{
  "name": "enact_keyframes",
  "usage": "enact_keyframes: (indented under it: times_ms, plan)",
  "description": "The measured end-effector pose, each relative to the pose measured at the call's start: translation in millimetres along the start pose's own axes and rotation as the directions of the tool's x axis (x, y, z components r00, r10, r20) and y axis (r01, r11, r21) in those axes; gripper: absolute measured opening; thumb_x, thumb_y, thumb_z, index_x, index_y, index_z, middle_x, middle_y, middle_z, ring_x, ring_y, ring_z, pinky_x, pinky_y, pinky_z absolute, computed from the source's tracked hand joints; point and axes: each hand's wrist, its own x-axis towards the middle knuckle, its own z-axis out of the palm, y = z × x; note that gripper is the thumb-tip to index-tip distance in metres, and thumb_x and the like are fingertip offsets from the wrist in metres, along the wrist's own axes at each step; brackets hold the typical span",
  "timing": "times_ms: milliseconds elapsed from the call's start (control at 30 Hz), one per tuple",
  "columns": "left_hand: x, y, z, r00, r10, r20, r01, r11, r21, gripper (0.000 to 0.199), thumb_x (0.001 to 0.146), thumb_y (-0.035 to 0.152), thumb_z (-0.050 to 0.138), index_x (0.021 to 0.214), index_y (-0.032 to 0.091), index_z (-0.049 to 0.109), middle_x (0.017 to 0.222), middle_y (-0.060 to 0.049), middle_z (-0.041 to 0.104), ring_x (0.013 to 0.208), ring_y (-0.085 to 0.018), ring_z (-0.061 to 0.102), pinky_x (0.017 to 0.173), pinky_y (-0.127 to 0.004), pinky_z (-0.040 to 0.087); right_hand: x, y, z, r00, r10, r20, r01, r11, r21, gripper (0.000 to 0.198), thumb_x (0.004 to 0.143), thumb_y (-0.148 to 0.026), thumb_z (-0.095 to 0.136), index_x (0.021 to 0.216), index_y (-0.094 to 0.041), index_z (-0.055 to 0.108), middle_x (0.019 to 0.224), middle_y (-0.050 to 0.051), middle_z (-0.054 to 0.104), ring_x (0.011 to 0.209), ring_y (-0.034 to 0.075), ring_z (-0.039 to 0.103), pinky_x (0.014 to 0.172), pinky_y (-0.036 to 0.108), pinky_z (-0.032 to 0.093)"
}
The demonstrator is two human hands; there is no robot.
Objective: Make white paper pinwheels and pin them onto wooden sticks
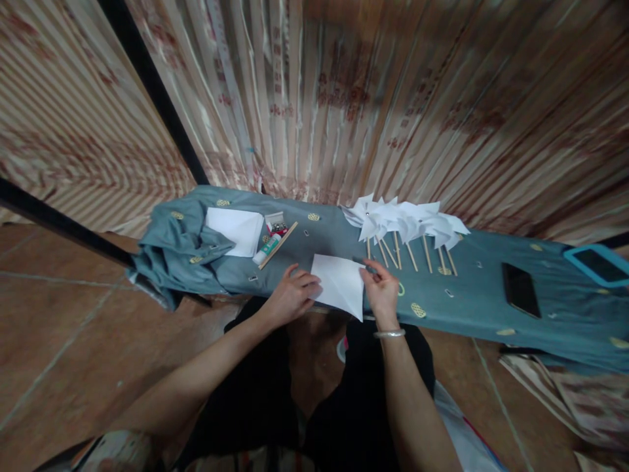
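Observation:
A sheet of white paper (pixel 338 280) is held by its two sides at the front edge of the cloth-covered bench, its lower right corner hanging toward me. My left hand (pixel 293 294) grips the left edge, fingers closed on it. On the right edge, my right hand (pixel 381 288) pinches the sheet between thumb and fingers; a bracelet circles that wrist. Behind the right hand lies a row of white paper pinwheels (pixel 403 219) on wooden sticks. Left of the sheet are a glue stick (pixel 266 250), a wooden stick (pixel 278 246) and a small box of pins (pixel 276 225).
A stack of white paper (pixel 236 229) lies at the left, partly under bunched cloth (pixel 179 246). Toward the right end of the bench (pixel 464 311) rest a dark phone (pixel 521 290) and a blue-framed tablet (pixel 599 264). Striped sheeting (pixel 314 98) hangs behind.

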Motion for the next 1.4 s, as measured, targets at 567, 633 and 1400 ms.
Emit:
enact_keyframes:
  times_ms: [567,633,1400]
  plan:
    - [6.1,-15.5,1.2,0.996,-0.094,-0.003,0.094,0.995,-0.020,0.036,0.081,0.004,0.045,0.103,0.022,0.066,0.116,-0.011,0.067,0.119,-0.027,0.054,0.114,-0.060,0.005,-39.8,-16.8,4.3,0.755,-0.490,0.436,0.640,0.406,-0.653,0.056,0.089,-0.006,0.038,0.145,-0.015,0.036,0.152,0.024,0.031,0.146,0.033,0.017,0.110,0.056,0.027]
    - [13.0,-7.5,5.0,0.998,-0.068,-0.007,0.067,0.992,-0.108,0.042,0.077,0.002,0.048,0.111,0.022,0.064,0.125,-0.012,0.063,0.125,-0.030,0.051,0.114,-0.061,0.000,-39.5,-14.7,6.8,0.763,-0.477,0.437,0.631,0.399,-0.666,0.054,0.088,-0.005,0.038,0.142,-0.013,0.040,0.151,0.025,0.033,0.145,0.034,0.020,0.109,0.055,0.028]
    - [-13.9,-12.8,17.0,0.996,-0.077,0.047,0.086,0.966,-0.245,0.026,0.088,0.018,0.054,0.110,0.021,0.068,0.128,-0.013,0.063,0.128,-0.027,0.050,0.109,-0.048,0.033,-33.8,-6.2,-6.9,0.728,-0.339,0.596,0.529,0.830,-0.175,0.024,0.093,-0.025,0.047,0.099,-0.023,0.070,0.105,0.006,0.073,0.103,0.022,0.064,0.103,0.044,0.039]
